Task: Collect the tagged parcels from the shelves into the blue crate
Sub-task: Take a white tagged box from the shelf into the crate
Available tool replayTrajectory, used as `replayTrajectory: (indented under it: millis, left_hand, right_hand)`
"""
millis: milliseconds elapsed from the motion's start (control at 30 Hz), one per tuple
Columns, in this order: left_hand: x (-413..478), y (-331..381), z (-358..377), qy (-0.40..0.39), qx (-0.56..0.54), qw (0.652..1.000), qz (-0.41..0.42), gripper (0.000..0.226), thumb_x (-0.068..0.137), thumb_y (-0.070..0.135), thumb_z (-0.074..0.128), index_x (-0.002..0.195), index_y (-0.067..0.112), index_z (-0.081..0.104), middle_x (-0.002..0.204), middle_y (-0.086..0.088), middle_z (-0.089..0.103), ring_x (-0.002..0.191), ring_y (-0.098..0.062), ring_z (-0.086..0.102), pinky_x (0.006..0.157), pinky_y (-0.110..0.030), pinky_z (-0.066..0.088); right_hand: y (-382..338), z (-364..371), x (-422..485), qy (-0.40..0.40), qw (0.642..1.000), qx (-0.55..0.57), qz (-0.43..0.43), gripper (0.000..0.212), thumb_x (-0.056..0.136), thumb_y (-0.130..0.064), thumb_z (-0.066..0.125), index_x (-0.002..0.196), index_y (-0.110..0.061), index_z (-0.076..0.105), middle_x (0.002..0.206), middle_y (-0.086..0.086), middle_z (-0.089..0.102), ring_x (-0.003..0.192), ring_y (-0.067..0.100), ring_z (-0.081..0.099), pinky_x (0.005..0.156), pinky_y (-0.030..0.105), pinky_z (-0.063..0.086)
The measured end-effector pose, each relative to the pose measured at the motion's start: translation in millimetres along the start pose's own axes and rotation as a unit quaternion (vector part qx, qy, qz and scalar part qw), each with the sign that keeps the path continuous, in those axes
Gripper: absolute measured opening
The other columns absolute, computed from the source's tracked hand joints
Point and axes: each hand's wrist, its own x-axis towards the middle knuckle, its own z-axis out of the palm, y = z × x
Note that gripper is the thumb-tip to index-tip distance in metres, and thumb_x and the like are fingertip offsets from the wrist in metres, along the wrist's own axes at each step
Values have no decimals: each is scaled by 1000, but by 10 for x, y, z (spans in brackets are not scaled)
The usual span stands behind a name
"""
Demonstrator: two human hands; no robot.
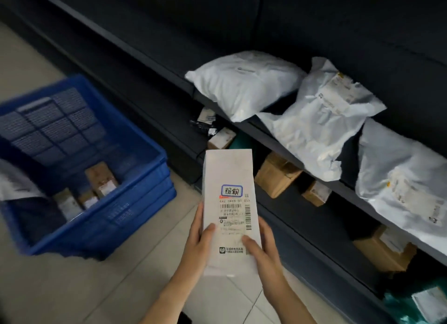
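While I hold the white parcel [229, 203] upright in front of me, my left hand [202, 239] wraps its lower left edge with the thumb laid across the printed label, and my right hand [262, 246] closes on the lower right edge the same way. Both hands grip it low down, so the tall upper part stands free above my fingers. A blue-ringed handwritten tag [231, 190] sits above the barcodes, which I take as the mark that this one belongs in the collection.

The blue crate [135, 203] stands on the tiled floor [72, 287] to my left, well apart from the parcel, with a few small brown boxes [101, 178] already lying in its bottom. The shelves [278, 140] run along my right, the upper one carrying soft white mailer bags [246, 82].

To do this well, I judge I should read the tag fully before committing, then swing the parcel left over the crate rim and lower it in flat beside the boxes, not dropping it from a height. Shifting one hand higher would steady the long body during the swing.
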Motion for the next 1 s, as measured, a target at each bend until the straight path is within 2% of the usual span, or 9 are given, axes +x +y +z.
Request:
replayTrajectory:
  millis: [133, 333, 467, 600, 733, 800, 867, 967, 1000]
  left_hand:
    - [48, 224, -566, 32, -43, 998, 20, 54, 101, 19, 44, 139, 53, 26, 122, 26, 56, 95, 12, 64, 67, -12, 53]
    - [431, 445, -1510, 87, -84, 992, 22, 55, 100, 24, 47, 142, 52, 25, 131, 19, 54, 106, -1, 62, 71, -18, 55]
    - [687, 585, -2279, 114, -111, 987, 30, 53, 100, 25, 48, 136, 58, 27, 135, 21, 51, 113, 0, 58, 73, -13, 53]
    - [954, 631, -3080, 144, -119, 982, 39, 55, 99, 25, 50, 141, 54, 30, 151, 13, 40, 130, -9, 49, 93, -24, 52]
    - [1240, 681, -3696, 161, -120, 978, 48, 57, 98, 26, 51, 140, 57, 30, 153, 10, 38, 133, -13, 47, 102, -35, 49]
    - [1399, 729, -3914, 169, -131, 976, 52, 55, 98, 24, 52, 134, 61, 32, 153, 9, 38, 134, -15, 46, 105, -41, 46]
    - [1576, 789, -4082, 180, -141, 972, 57, 54, 98, 23, 52, 131, 61, 32, 153, 10, 37, 134, -14, 46, 104, -36, 47]
    - [1876, 835, -4289, 188, -150, 969, 64, 57, 99, 21, 51, 142, 51, 29, 152, 13, 36, 132, -9, 46, 92, -20, 52]
    - [1986, 833, -4352, 189, -153, 968, 66, 58, 99, 21, 51, 145, 47, 28, 153, 13, 35, 133, -9, 45, 95, -21, 51]
  right_hand:
    - [-107, 595, 148, -46, 998, -28, -16, 51, 79, -28, 69, 127, -40, 55, 125, -10, 67, 121, 19, 60, 100, 49, 51]
    - [-272, 1618, 573, -96, 994, -54, -24, 54, 80, -26, 67, 130, -38, 53, 125, -11, 67, 123, 17, 59, 103, 45, 49]
    - [-307, 2458, 864, -130, 990, -53, -18, 53, 79, -24, 66, 130, -35, 53, 121, -13, 69, 118, 13, 63, 92, 31, 54]
    - [-312, 3293, 1089, -147, 988, -51, -12, 52, 78, -22, 66, 128, -35, 55, 122, -9, 69, 112, 12, 66, 78, 22, 56]
    - [-307, 3930, 1344, -169, 984, -60, -4, 43, 92, -11, 63, 125, -38, 55, 120, -9, 69, 111, 15, 67, 87, 33, 56]
    - [-316, 4175, 1502, -173, 983, -61, -1, 43, 91, -15, 64, 127, -36, 54, 122, -8, 68, 112, 15, 67, 89, 35, 56]
    - [-334, 4378, 1696, -180, 981, -69, 0, 47, 86, -20, 66, 130, -34, 53, 123, -8, 68, 111, 14, 67, 84, 29, 57]
    - [-337, 4625, 2035, -186, 980, -77, 9, 44, 92, -14, 64, 128, -36, 53, 121, -10, 69, 107, 10, 68, 77, 23, 56]
    - [-334, 4697, 2154, -187, 979, -81, 12, 43, 91, -14, 65, 126, -37, 54, 121, -10, 69, 107, 9, 68, 77, 22, 56]
